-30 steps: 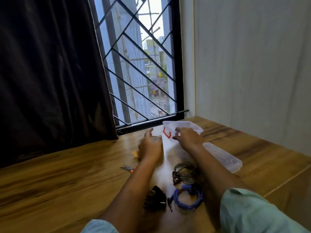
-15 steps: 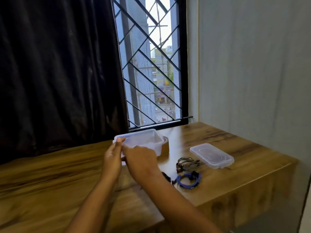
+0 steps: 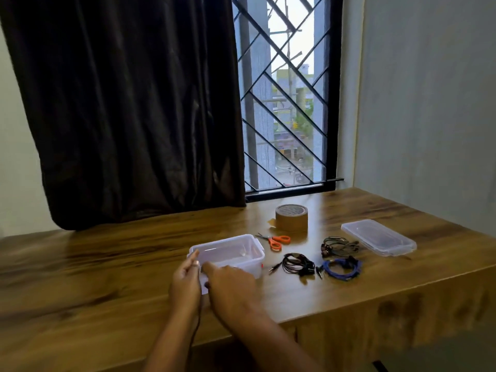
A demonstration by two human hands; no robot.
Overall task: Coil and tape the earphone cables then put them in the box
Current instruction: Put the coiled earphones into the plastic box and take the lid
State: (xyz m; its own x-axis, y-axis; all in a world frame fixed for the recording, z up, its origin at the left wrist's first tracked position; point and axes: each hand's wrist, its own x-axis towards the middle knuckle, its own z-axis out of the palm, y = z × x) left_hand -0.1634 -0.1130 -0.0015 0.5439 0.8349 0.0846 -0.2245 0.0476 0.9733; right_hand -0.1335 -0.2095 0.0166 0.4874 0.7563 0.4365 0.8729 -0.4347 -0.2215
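The open clear box (image 3: 243,244) stands on the bench (image 3: 107,269), left of the other things, and both hands are at its near side. The left hand (image 3: 185,284) appears to pinch the near left corner, thumb up by the rim. The right hand (image 3: 232,287) lies palm down against the near wall with its fingers hidden, so I cannot tell whether it grips.

Three earphone bundles lie to the right of the box, apart from it: a black one (image 3: 296,264) nearest, a blue one (image 3: 342,268) beyond it, and a dark one (image 3: 339,247) farther back. All look loosely coiled; whether any is taped is too small to tell. The scissors (image 3: 276,240) and the tape roll (image 3: 291,217) sit farther back, and the lid (image 3: 378,237) lies at the far right.

The step in hand looks like placing the box, and nothing shows inside it. Next, one hand likely has to release the box and reach right for the black bundle, with tape and scissors to follow.
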